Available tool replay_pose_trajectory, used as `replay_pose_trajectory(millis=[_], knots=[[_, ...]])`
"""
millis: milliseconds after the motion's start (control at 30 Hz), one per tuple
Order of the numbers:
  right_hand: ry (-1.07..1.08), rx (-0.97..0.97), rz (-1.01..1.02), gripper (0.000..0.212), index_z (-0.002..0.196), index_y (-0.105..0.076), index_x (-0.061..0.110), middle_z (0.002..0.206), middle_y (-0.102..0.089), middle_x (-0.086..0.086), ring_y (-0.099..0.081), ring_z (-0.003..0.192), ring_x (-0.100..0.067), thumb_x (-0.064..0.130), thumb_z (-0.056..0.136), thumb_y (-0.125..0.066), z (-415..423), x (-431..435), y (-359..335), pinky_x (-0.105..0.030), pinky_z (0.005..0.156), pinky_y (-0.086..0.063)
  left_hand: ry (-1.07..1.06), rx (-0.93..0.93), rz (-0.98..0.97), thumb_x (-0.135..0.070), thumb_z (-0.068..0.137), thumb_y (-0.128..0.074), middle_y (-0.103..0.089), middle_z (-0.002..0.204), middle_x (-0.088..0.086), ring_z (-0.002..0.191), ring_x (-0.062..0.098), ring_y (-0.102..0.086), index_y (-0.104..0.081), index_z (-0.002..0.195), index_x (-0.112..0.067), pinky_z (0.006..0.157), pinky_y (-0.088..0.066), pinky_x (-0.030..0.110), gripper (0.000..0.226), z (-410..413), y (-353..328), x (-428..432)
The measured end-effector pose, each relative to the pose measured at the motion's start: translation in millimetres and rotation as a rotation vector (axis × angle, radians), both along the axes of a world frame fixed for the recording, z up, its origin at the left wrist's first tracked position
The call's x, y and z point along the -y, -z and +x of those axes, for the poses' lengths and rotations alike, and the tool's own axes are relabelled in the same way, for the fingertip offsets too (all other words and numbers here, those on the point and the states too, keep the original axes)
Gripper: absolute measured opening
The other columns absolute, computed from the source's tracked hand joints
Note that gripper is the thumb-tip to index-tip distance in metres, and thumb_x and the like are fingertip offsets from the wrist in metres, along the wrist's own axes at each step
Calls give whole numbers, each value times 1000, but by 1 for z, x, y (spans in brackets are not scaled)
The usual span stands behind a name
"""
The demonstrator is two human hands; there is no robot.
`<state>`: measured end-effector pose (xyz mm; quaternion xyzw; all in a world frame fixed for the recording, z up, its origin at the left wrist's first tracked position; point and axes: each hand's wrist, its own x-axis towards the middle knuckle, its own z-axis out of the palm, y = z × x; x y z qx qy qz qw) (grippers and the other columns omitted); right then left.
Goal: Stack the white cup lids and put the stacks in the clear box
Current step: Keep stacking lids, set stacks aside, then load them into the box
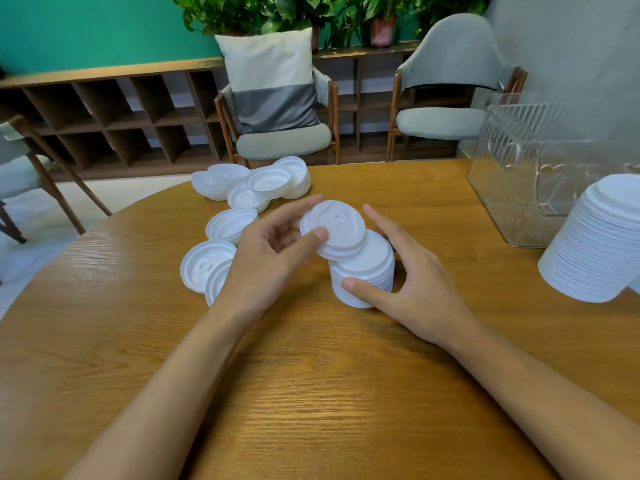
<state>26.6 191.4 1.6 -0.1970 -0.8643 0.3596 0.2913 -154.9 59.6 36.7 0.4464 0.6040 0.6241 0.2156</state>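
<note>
My left hand [273, 258] pinches a few white cup lids [337, 228], tilted, just above a short stack of lids [367, 275] standing at the table's middle. My right hand [412, 282] cups that stack, thumb on its front and fingers behind it. Loose white lids [249, 183] lie scattered at the far left of the table, some upside down, with two more [204, 265] by my left wrist. A tall stack of lids [595, 240] stands at the right edge. The clear ribbed box [519, 161] sits at the far right.
The round wooden table [311, 393] fills the near view. Beyond it stand two grey chairs [440, 109], one with a pillow [273, 81], a low wooden shelf [114, 112] and potted plants [381, 15]. Another chair [20, 168] is at the left.
</note>
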Motion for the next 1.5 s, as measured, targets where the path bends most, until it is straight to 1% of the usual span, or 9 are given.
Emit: replay_pose_trajectory(millis=[233,367,500,667,833,1167,1267,1400,1500], knots=[[-9,-10,17,86,155,-41,42,144,-50,26,-43,131,13,55,81,-82,1,0,2,1,98,-31,-26,-232,-199,-46,80,-85,-55,64,-6,64,12,-48,-71,113,-32,66,-43,24,39,3,9,-2],[-15,-5,9,83,153,-44,42,140,-52,27,-46,129,10,53,80,-83,1,0,0,-1,97,-34,-82,-350,-181,-59,74,-88,-62,92,-17,85,3,-59,-69,119,-40,74,-47,22,52,0,10,0],[-38,5,3,86,153,-42,45,142,-50,29,-43,131,13,55,79,-84,1,1,-1,-2,99,-34,103,-261,-184,-35,83,-88,-69,132,-15,128,3,-61,-64,140,-32,105,-53,32,62,3,5,1],[-44,0,-13,101,156,-33,51,138,-41,44,-33,128,28,64,70,-83,1,2,-2,4,98,-26,0,-294,-123,-42,72,-95,-73,117,-12,113,11,-69,-72,130,-29,94,-59,37,64,9,10,-2],[-52,21,-7,101,157,-39,44,138,-52,26,-45,130,9,65,69,-84,0,1,1,1,97,-32,-95,-407,-110,-55,68,-92,-69,113,-14,105,11,-66,-74,119,-30,84,-58,35,59,16,15,-5],[-40,-4,15,90,154,-45,43,141,-54,25,-46,129,13,48,76,-89,-2,1,5,-3,98,-35,-61,-526,-141,-69,78,-77,-65,113,-18,109,7,-62,-70,123,-32,81,-44,15,58,10,20,-4],[-24,-8,29,87,153,-47,41,139,-55,25,-46,128,14,49,77,-88,-3,3,5,0,97,-33,-93,-599,-114,-63,92,-65,-64,112,-16,110,9,-62,-68,132,-32,84,-42,16,51,4,24,7],[-15,-24,19,88,152,-48,43,144,-53,27,-44,133,13,53,74,-88,-3,4,5,-5,101,-37,-259,-839,-93,-39,92,-78,-65,108,-9,103,8,-63,-71,124,-22,86,-50,25,37,-13,30,44],[-18,-26,3,88,151,-49,43,143,-53,29,-43,130,19,49,73,-89,-5,8,3,-4,102,-36,-350,-977,-177,-45,89,-75,-65,107,-10,98,13,-64,-71,118,-26,79,-53,33,35,-25,37,74]])
